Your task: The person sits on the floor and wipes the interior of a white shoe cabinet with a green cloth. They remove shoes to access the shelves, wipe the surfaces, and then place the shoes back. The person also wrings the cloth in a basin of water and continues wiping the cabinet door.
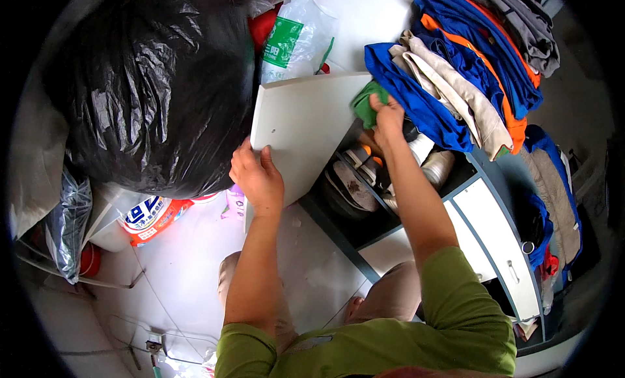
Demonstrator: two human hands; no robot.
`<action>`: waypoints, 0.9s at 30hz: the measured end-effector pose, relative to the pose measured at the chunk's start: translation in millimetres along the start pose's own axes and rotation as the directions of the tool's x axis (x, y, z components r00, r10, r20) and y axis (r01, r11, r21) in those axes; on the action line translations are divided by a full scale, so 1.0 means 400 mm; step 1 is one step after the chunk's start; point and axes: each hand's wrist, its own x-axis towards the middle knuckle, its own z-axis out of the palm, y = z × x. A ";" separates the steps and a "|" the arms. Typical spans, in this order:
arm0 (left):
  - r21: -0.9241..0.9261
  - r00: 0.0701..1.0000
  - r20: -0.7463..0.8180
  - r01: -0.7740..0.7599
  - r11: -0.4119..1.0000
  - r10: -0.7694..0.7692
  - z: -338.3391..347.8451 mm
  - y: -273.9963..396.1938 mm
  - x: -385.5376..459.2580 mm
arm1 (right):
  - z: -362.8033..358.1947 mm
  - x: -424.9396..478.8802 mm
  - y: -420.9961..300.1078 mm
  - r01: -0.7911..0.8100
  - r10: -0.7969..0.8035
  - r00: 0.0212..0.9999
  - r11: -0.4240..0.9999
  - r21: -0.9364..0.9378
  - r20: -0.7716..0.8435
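Observation:
My left hand grips the outer edge of a white cabinet door, which stands swung out from a dark-framed cabinet. With my right hand I hold a bunched green cloth near the door's hinge side, just above the opened compartment. Inside that compartment lie several shoes, among them a worn dark slipper and a whitish shoe. Folded blue clothes and a beige garment are piled on the cabinet top beside my right hand.
A big black plastic bag bulges at the left, close to my left hand. Behind the door lies a clear plastic bag with a green print. An orange detergent pack sits on the tiled floor. White drawer fronts line the cabinet at right.

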 end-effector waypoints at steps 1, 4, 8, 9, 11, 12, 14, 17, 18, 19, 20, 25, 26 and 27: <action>-0.001 1.000 0.018 0.011 1.000 -0.011 0.000 -0.006 0.003 | 0.005 0.021 -0.018 0.097 -0.098 0.995 0.994 -0.050 -0.033; -0.088 0.999 0.006 0.032 0.996 -0.032 0.002 -0.011 0.006 | 0.007 0.079 -0.138 0.372 -0.371 0.928 0.908 -0.194 0.044; -0.145 0.998 -0.064 -0.008 0.989 -0.001 0.002 -0.001 0.011 | -0.039 0.095 -0.137 0.644 -0.597 0.695 0.270 -0.716 0.400; -0.144 0.998 -0.061 -0.005 0.990 -0.004 0.001 0.000 0.009 | -0.043 0.089 -0.131 0.652 -0.590 0.645 0.093 -0.753 0.486; -0.140 0.998 -0.055 0.000 0.990 -0.008 -0.002 0.001 0.005 | -0.026 0.080 -0.109 0.613 -0.551 0.638 -0.059 -0.788 0.538; -0.147 0.999 -0.054 -0.004 0.989 -0.004 -0.004 0.000 0.004 | -0.009 0.073 -0.102 0.585 -0.482 0.643 -0.191 -0.788 0.595; -0.160 0.999 -0.052 -0.011 0.987 0.003 -0.010 -0.002 0.001 | 0.024 0.062 -0.101 0.536 -0.382 0.703 -0.269 -0.800 0.600; -0.163 0.999 0.036 0.046 0.986 -0.041 -0.018 0.008 -0.009 | 0.007 0.088 -0.074 0.592 -0.470 0.688 -0.076 -0.802 0.553; -0.194 0.999 0.029 0.050 0.980 -0.045 -0.011 0.005 -0.008 | 0.002 0.101 -0.061 0.590 -0.487 0.692 -0.043 -0.806 0.532; -0.194 0.998 0.032 0.050 0.980 -0.045 -0.010 0.006 -0.010 | -0.004 0.113 -0.049 0.586 -0.504 0.696 -0.012 -0.810 0.511; -0.196 0.998 0.036 0.051 0.979 -0.045 -0.008 0.010 -0.014 | -0.016 0.121 -0.039 0.581 -0.519 0.701 0.017 -0.814 0.489; -0.166 1.000 0.023 0.023 0.986 -0.019 -0.016 0.019 -0.013 | 0.062 -0.004 -0.071 0.669 -0.525 0.719 0.343 -0.659 0.456; -0.162 1.000 0.018 0.019 0.987 -0.016 -0.020 0.015 -0.011 | 0.097 -0.048 -0.079 0.721 -0.521 0.688 0.414 -0.555 0.505; -0.164 1.000 0.016 0.014 0.986 -0.012 -0.020 0.014 -0.010 | 0.122 -0.099 -0.092 0.764 -0.507 0.645 0.423 -0.487 0.572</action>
